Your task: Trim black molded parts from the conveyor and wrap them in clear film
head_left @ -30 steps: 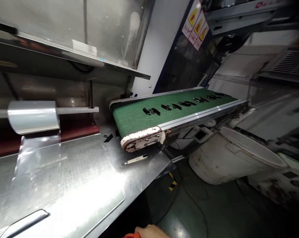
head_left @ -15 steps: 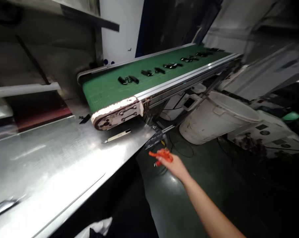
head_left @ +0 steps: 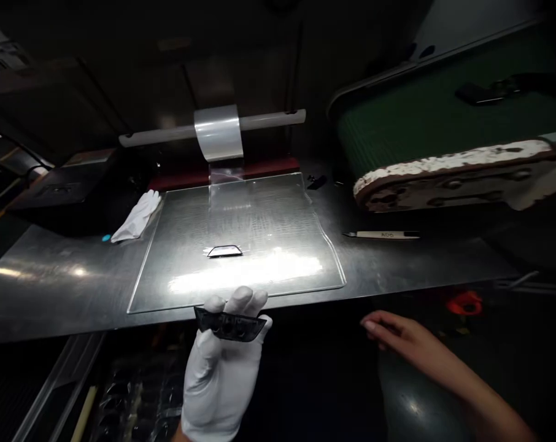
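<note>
Gloved left hand (head_left: 223, 362) grips a dark plastic part (head_left: 229, 325) — bare right hand (head_left: 397, 337) open, empty.

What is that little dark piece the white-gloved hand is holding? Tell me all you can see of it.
The dark piece is a small, flat, elongated part, black and slightly glossy, like moulded plastic, with tapered ends and faint round marks on its face. It lies roughly level, its long side running left to right, just in front of the near edge of the metal table. The gloved left hand pinches it: fingertips curl over its top edge, thumb below. Nothing else touches it.
</note>
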`<move>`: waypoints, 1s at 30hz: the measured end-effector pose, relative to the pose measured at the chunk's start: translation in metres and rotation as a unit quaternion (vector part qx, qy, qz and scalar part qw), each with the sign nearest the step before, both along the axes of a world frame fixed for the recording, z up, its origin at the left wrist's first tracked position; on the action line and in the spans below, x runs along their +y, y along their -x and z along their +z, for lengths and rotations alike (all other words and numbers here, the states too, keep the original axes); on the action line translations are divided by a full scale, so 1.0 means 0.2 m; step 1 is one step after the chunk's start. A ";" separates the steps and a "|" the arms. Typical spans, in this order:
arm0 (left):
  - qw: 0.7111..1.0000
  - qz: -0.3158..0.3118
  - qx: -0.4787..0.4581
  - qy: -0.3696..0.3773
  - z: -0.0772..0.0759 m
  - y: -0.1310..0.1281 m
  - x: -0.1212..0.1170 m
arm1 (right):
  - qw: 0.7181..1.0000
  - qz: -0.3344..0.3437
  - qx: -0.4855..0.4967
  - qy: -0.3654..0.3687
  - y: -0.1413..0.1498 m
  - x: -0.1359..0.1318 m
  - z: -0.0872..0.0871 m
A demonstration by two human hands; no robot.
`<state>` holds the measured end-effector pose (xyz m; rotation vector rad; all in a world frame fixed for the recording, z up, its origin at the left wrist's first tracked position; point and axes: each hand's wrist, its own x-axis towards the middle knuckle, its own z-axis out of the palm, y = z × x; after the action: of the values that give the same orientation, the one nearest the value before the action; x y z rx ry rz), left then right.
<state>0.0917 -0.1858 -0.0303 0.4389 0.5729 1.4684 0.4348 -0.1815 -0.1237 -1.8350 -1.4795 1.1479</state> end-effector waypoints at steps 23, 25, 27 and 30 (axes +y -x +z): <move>0.974 0.005 0.193 0.114 -0.04 0.23 0.04 | 0.891 0.378 0.143 -0.206 1.04 0.29 0.58; 0.972 0.006 0.205 0.117 -0.04 0.24 0.07 | 0.893 0.375 0.143 -0.202 1.05 0.31 0.58; 0.972 -0.008 0.206 0.109 -0.04 0.25 0.11 | 0.893 0.380 0.140 -0.195 1.06 0.35 0.59; 0.970 -0.022 0.216 0.108 -0.05 0.28 0.16 | 0.899 0.378 0.090 -0.203 1.08 0.50 0.63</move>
<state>0.0357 -0.1538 -0.0396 0.5995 1.0513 1.2544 0.2180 -0.0812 0.0022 -0.8443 -2.1921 1.1596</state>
